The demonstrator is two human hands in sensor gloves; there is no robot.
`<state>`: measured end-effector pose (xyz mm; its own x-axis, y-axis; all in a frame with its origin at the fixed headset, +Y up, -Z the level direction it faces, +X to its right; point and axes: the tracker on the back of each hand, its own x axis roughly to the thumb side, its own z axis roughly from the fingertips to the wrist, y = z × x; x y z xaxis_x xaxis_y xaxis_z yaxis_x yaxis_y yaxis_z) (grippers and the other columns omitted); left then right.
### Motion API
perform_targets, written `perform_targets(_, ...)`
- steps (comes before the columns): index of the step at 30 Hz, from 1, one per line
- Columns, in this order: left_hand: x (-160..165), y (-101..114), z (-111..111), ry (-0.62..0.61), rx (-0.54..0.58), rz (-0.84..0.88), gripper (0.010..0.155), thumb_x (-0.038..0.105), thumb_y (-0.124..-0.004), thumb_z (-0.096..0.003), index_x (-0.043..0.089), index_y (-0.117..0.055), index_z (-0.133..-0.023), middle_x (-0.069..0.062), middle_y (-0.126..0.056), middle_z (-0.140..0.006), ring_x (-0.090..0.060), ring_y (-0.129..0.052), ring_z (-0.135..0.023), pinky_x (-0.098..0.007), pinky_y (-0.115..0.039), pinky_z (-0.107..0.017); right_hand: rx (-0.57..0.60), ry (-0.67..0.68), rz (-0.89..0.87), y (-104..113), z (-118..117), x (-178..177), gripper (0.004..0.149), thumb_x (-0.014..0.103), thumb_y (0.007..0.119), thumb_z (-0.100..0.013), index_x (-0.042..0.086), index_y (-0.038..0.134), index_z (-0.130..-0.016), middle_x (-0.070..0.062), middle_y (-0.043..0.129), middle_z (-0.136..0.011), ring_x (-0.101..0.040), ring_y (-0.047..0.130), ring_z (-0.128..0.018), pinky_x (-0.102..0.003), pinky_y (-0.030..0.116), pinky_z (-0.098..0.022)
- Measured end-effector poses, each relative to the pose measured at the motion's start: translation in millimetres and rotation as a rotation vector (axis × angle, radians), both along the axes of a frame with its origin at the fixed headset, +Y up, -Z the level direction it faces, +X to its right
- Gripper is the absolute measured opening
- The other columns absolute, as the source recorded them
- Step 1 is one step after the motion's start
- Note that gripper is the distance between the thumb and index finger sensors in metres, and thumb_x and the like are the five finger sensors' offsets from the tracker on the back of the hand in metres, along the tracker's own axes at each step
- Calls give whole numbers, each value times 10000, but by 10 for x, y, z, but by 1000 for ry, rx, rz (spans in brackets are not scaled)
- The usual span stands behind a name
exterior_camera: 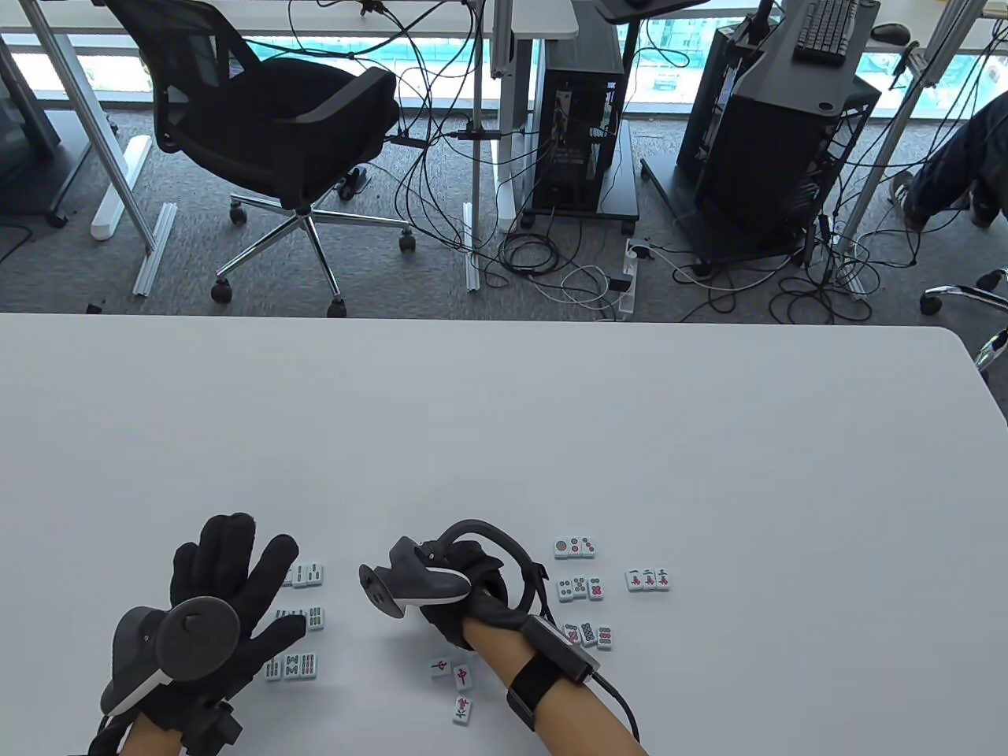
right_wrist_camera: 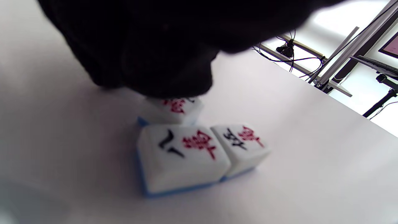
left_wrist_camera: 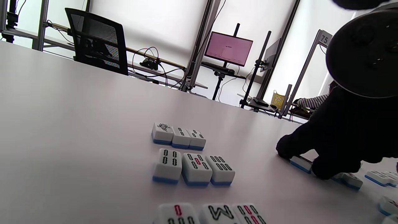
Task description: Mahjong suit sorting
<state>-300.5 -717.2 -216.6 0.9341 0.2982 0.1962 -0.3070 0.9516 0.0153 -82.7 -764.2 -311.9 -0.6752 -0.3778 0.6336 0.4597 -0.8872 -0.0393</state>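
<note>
Three short rows of bamboo tiles (exterior_camera: 309, 576) lie at the front left; in the left wrist view their middle row (left_wrist_camera: 192, 169) shows face up. My left hand (exterior_camera: 260, 583) hovers over them with spread, straight fingers and holds nothing. My right hand (exterior_camera: 472, 567) is curled down at the front centre. In the right wrist view its fingers (right_wrist_camera: 168, 77) pinch a character tile (right_wrist_camera: 172, 110) that sits on the table beside two other character tiles (right_wrist_camera: 182, 155). The left wrist view shows the same right hand (left_wrist_camera: 311, 155) with a blue-backed tile (left_wrist_camera: 300, 163) between its fingertips.
Rows of circle tiles (exterior_camera: 580, 587) and a trio of character tiles (exterior_camera: 648, 580) lie right of my right hand. Three red-marked tiles (exterior_camera: 462, 676) sit loose by my right wrist. The white table (exterior_camera: 504, 433) stretches far behind; an office chair (exterior_camera: 276, 118) stands beyond it.
</note>
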Motion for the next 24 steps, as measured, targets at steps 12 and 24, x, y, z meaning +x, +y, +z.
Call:
perform_targets(12,4,2,4,-5,3,-3,821,732,-603,-381,452,-264,-1073,165,117,-1089,-159,102,-1100,-552,-33,-789,136,86,-248,230,175,322,574,367,892,-312,75,822,-801,12,981,-251,-81,870,-2,-266,807,-10)
perform_targets(24,6,4,12,-2,1,-11,822,732,-603,-380,450,-264,-1073,164,116,-1090,-161,100,-1100,-552,-34,-789,155,-284,-261,614,206,1992,578,358,884,-328,80,806,-828,5,988,-304,-95,896,-50,-274,825,-50)
